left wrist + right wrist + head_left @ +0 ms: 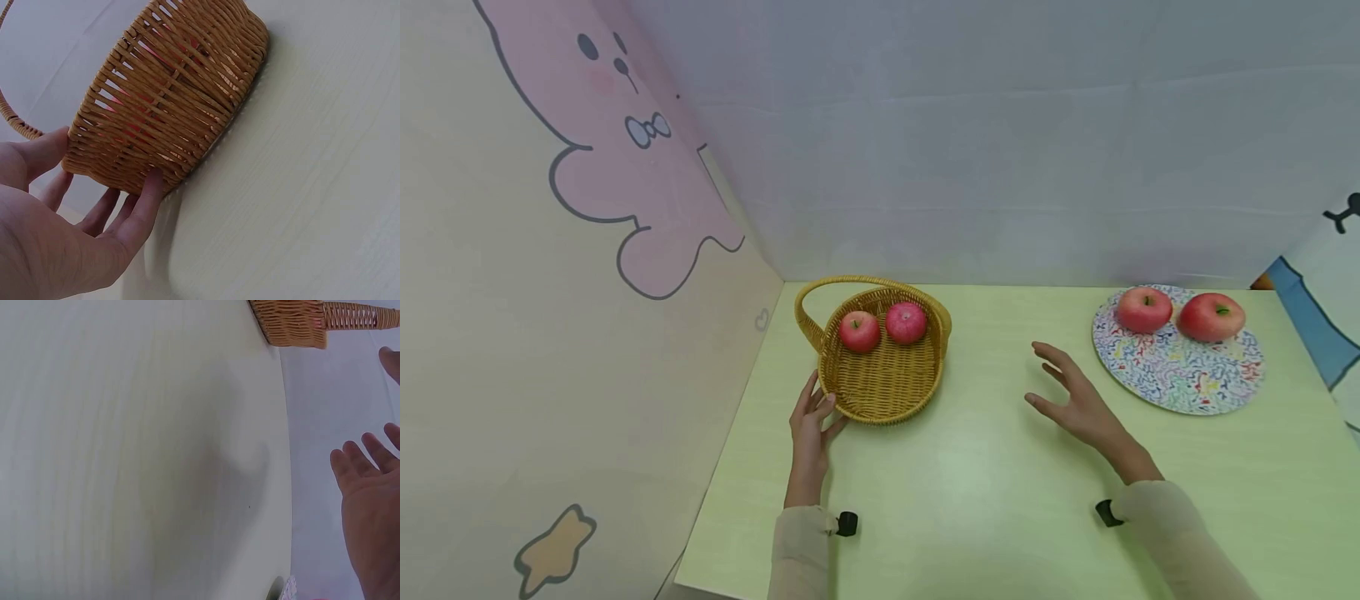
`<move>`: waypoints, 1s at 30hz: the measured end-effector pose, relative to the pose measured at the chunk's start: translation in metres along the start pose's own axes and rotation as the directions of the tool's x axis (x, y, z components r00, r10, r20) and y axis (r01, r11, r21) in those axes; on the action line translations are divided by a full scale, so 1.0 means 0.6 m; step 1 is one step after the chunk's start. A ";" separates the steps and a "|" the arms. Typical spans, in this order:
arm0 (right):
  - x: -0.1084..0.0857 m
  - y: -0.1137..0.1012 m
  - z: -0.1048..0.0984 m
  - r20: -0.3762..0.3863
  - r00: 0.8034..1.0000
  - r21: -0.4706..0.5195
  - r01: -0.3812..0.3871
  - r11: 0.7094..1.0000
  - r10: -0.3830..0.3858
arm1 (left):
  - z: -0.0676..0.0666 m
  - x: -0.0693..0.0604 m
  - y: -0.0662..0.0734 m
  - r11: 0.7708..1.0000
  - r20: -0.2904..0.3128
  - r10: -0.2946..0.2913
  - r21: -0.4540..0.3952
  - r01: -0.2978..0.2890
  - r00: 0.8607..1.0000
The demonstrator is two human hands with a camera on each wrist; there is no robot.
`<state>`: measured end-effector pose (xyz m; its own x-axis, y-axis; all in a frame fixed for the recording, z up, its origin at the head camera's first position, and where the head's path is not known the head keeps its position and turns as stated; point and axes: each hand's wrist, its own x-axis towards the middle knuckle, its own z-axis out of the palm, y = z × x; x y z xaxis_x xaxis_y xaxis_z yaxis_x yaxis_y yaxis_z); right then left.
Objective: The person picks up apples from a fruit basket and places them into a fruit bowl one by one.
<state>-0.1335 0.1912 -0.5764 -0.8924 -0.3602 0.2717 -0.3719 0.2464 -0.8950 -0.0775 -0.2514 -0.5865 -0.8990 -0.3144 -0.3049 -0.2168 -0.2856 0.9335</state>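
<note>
Soft, diffuse shadows on table (125, 456)

Pale table (970, 517) beside cartoon-printed wall (602, 392)

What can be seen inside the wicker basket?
Inside the wicker basket are a red apple, stem up, and a round pink fruit to its right in the head view. Whatever lies directly under them is covered.

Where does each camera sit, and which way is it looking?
Head: on the head, looking forward and down at the basket, plate and table; left hand, right hand and sleeves show.
Left wrist: on that wrist, facing the basket's side; left hand shows.
Right wrist: on that wrist, looking across the table; right hand shows.
Both wrist views share the basket.
</note>
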 end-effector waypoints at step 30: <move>0.022 -0.065 0.119 0.046 0.994 -0.029 0.098 0.995 -0.096 | 0.002 -0.004 0.006 1.000 -0.002 -0.022 -0.004 0.022 1.000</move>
<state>-0.1128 0.1127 -0.5633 -0.8397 -0.4235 0.3400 -0.4647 0.2362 -0.8534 -0.0764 -0.2503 -0.5822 -0.8935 -0.3096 -0.3253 -0.2344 -0.2963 0.9259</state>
